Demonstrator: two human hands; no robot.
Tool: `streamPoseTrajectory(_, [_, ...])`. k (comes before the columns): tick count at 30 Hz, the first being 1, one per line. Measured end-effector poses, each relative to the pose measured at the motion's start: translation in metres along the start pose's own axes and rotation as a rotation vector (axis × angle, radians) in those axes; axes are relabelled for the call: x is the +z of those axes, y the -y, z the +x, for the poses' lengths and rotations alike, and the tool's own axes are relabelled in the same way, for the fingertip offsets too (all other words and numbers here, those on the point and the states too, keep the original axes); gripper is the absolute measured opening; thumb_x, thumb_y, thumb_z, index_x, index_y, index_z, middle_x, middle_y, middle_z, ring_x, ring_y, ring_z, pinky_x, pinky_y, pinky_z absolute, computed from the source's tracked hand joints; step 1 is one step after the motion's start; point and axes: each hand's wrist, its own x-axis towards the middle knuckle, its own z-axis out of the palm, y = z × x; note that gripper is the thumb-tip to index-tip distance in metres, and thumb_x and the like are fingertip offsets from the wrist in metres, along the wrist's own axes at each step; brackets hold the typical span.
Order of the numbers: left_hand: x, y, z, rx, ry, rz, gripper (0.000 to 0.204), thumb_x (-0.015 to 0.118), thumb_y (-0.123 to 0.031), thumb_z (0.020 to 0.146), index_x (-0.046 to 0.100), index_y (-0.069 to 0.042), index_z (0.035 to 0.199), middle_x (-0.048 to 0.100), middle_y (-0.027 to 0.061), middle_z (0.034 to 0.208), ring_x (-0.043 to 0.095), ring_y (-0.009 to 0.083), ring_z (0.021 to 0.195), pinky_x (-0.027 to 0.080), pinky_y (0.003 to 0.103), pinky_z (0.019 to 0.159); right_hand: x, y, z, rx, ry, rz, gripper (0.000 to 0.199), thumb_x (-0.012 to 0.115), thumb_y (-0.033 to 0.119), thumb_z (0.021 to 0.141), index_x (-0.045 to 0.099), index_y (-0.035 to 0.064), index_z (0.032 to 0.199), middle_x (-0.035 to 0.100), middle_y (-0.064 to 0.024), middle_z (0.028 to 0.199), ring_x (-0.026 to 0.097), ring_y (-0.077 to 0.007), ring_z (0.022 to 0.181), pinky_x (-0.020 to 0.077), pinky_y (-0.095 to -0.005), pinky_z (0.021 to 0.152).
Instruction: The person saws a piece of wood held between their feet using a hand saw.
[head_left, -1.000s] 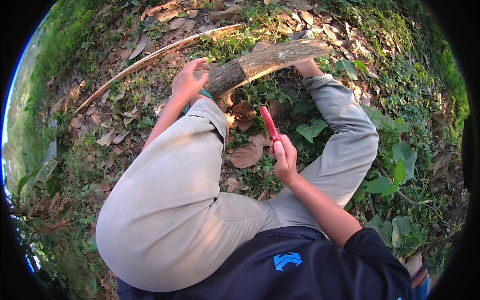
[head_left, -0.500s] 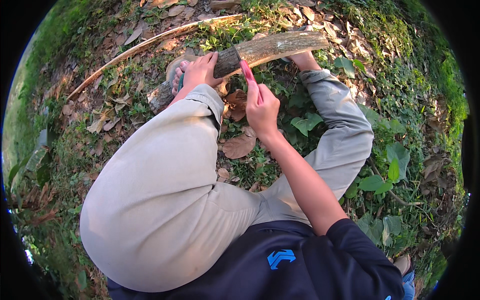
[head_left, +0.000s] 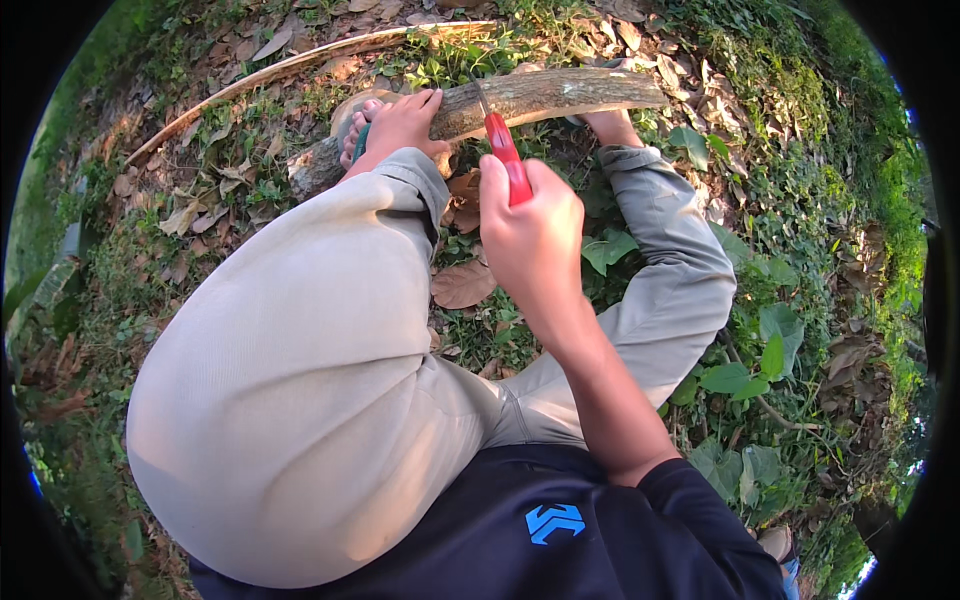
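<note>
Amid leaves [head_left: 463,285], right hand [head_left: 532,225] grips red-handled tool [head_left: 506,150]; left hand [head_left: 402,128] rests half-open on log [head_left: 565,92].

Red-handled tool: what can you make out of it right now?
The red-handled tool has a glossy, plastic-looking handle and a thin, dark blade, seen nearly edge-on. The right hand grips the handle's near end. It points away from the person, blade across the log; any cut's depth cannot be told.

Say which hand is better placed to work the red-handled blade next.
Right, likely: the right hand grips the red handle, with the blade across the log; the left hand rests on the log.
</note>
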Motion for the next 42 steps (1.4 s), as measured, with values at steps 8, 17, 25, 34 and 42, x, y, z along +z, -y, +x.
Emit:
streamPoseTrajectory(8, [0.002, -0.001, -0.001, -0.021, 0.025, -0.025, 0.095, 0.086, -0.043, 0.076, 0.044, -0.013, 0.156, 0.052, 0.0049, 0.154, 0.052, 0.0273, 0.138, 0.044, 0.046, 0.112, -0.043, -0.086, -0.013, 0.197, 0.114, 0.340, 0.034, 0.062, 0.025, 0.106, 0.058, 0.0074, 0.077, 0.049, 0.0066, 0.060, 0.042, -0.0013, 0.049, 0.0322, -0.0222, 0.044])
streamPoseTrajectory(17, [0.012, 0.009, -0.005, 0.005, 0.000, 0.003, 0.096, 0.087, -0.046, 0.075, 0.045, -0.014, 0.155, 0.052, 0.0048, 0.152, 0.054, 0.0260, 0.134, 0.044, 0.044, 0.109, -0.064, -0.043, -0.078, 0.161, 0.077, 0.210, 0.031, 0.066, 0.012, 0.102, 0.053, 0.0029, 0.075, 0.049, 0.0011, 0.059, 0.041, -0.0043, 0.054, 0.0322, -0.0288, 0.048])
streamPoseTrajectory(25, [0.003, 0.002, 0.003, -0.015, -0.003, -0.001, 0.096, 0.086, -0.044, 0.074, 0.044, -0.014, 0.156, 0.053, 0.0062, 0.152, 0.054, 0.0270, 0.135, 0.044, 0.044, 0.110, 0.014, -0.081, 0.055, 0.061, -0.001, 0.170, 0.040, 0.066, 0.021, 0.099, 0.058, -0.0044, 0.069, 0.053, -0.0092, 0.055, 0.043, -0.0120, 0.052, 0.0360, -0.0382, 0.050])
streamPoseTrajectory(34, [0.012, 0.008, 0.001, -0.045, 0.016, -0.003, 0.095, 0.087, -0.042, 0.076, 0.044, -0.015, 0.157, 0.052, 0.0045, 0.152, 0.054, 0.0269, 0.135, 0.045, 0.044, 0.110, 0.030, -0.159, -0.039, -0.030, -0.014, 0.274, 0.027, 0.067, 0.012, 0.101, 0.054, 0.0027, 0.079, 0.048, -0.0023, 0.058, 0.042, -0.0089, 0.050, 0.0346, -0.0298, 0.048])
streamPoseTrajectory(42, [0.019, 0.009, -0.005, -0.026, -0.019, 0.039, 0.094, 0.086, -0.043, 0.078, 0.043, -0.015, 0.157, 0.050, 0.0037, 0.153, 0.053, 0.0259, 0.136, 0.045, 0.047, 0.109, -0.032, -0.093, -0.070, 0.012, 0.054, 0.161, 0.027, 0.067, 0.009, 0.100, 0.057, 0.0023, 0.076, 0.049, -0.0003, 0.057, 0.044, -0.0063, 0.051, 0.0345, -0.0283, 0.048])
